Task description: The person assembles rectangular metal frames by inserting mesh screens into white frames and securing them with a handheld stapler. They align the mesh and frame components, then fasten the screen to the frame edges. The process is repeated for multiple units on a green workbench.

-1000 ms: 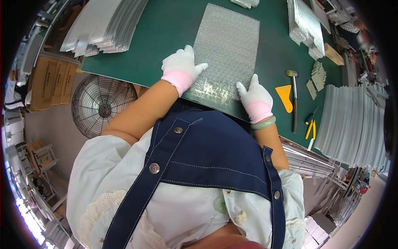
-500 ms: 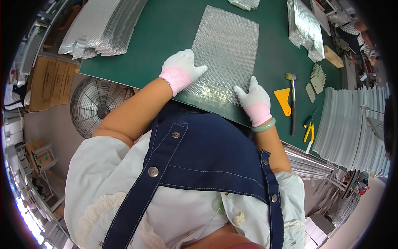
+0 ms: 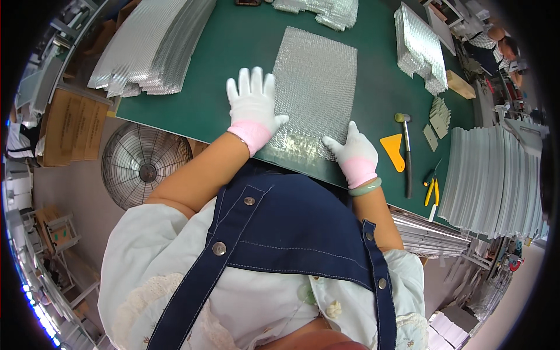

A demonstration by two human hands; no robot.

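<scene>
A silvery, mesh-textured rectangular sheet lies flat on the green table in front of me, its near end shiny. My left hand, in a white glove with a pink cuff, rests along the sheet's left edge. Its fingers are spread out over the table, and the thumb reaches to the sheet. At the near right corner is my right hand, gloved alike. Its thumb points in over the sheet and is apart from the fingers, which extend along the right edge; some of these fingers are hidden.
Stacks of mesh sheets stand at the far left and far right. On the right lie a yellow scraper, a hammer, yellow-handled pliers and a wooden block. A floor fan stands beyond the table's left edge.
My left hand's fingers have gone from bunched at the sheet's edge to stretched and spread. The right hand stays by the near right corner. The whole view has shifted slightly.
</scene>
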